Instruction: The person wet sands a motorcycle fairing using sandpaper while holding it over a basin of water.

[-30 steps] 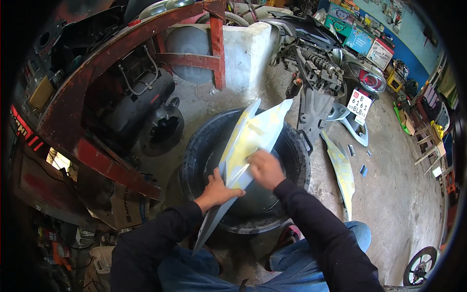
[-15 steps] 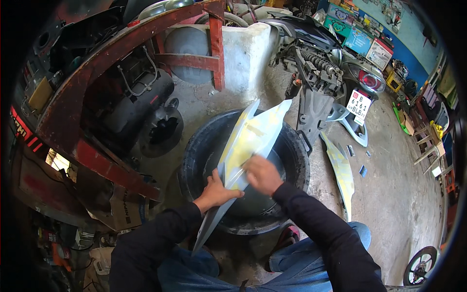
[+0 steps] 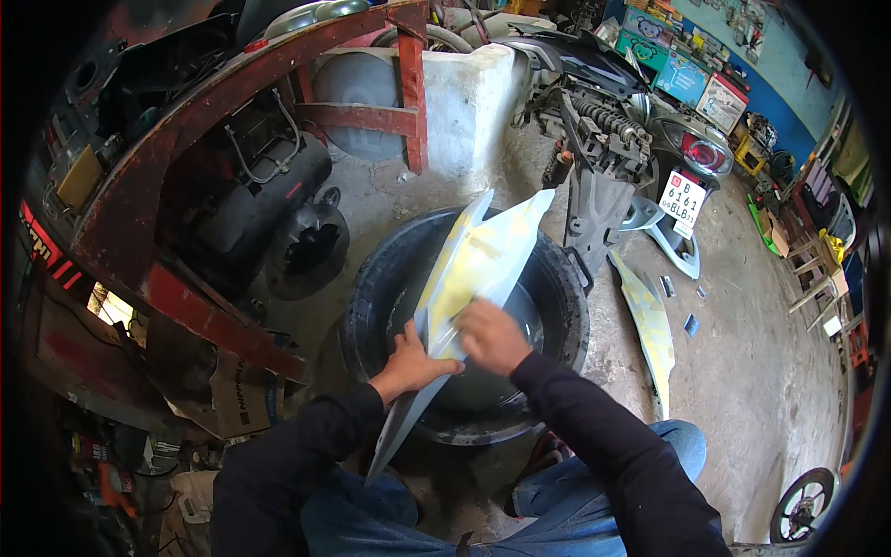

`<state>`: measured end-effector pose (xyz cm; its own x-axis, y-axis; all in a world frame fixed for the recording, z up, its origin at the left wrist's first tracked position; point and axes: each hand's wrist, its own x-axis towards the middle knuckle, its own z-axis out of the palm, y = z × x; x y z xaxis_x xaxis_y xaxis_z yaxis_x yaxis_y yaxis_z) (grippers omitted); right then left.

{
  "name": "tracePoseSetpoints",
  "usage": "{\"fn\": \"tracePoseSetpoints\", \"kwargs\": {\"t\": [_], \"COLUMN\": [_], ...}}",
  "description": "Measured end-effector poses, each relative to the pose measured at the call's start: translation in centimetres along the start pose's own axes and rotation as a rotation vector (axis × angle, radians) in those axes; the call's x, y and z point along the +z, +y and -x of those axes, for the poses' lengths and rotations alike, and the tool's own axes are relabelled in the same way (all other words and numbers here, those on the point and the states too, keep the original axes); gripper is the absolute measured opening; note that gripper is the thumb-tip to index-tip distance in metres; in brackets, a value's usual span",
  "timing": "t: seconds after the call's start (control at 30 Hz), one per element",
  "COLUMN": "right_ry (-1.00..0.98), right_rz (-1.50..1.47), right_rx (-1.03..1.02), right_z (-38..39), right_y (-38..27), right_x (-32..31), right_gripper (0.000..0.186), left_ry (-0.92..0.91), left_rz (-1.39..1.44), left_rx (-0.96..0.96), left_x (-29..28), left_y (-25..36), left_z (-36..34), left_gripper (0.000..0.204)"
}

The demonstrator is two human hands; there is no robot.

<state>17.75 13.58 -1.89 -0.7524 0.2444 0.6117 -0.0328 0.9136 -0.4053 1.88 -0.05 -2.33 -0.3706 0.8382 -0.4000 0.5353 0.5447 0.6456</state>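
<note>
A long motorcycle body panel [image 3: 477,251], pale grey-white with yellow patches, slants upright over a large black tub [image 3: 371,288] with some liquid inside. My left hand [image 3: 413,367] grips the panel along its lower left part, thumb across the face. My right hand [image 3: 490,336] is curled against the lower middle of the panel, slightly blurred; whatever is in its fingers is hidden. A similar patchy panel [image 3: 647,330] lies on the concrete to the right, beside small blue pieces [image 3: 690,326].
A partly dismantled motorcycle [image 3: 603,130] with a number plate stands behind the tub. A red wooden frame [image 3: 200,325] and a dark cylindrical tank [image 3: 269,204] are at left, near a low white concrete block [image 3: 473,111]. A wheel [image 3: 800,506] lies bottom right; clutter lines the right wall.
My right hand has moved slightly down and left across the panel's surface. My left hand and the panel stay in nearly the same place.
</note>
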Motion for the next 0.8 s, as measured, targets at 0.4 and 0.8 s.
{"fn": "tracePoseSetpoints", "kwargs": {"t": [0.4,0.8], "right_ry": [0.052,-0.068], "right_rz": [0.099,0.364], "right_rx": [0.119,0.335], "right_z": [0.1,-1.0], "right_y": [1.8,3.5], "right_x": [-0.2,-5.5], "right_gripper": [0.019,0.04], "left_ry": [-0.018,-0.021], "left_rz": [0.051,0.063], "left_rx": [-0.039,-0.03], "left_x": [0.0,-0.5], "left_y": [0.5,0.4], "left_z": [0.4,0.4], "left_gripper": [0.14,0.139]}}
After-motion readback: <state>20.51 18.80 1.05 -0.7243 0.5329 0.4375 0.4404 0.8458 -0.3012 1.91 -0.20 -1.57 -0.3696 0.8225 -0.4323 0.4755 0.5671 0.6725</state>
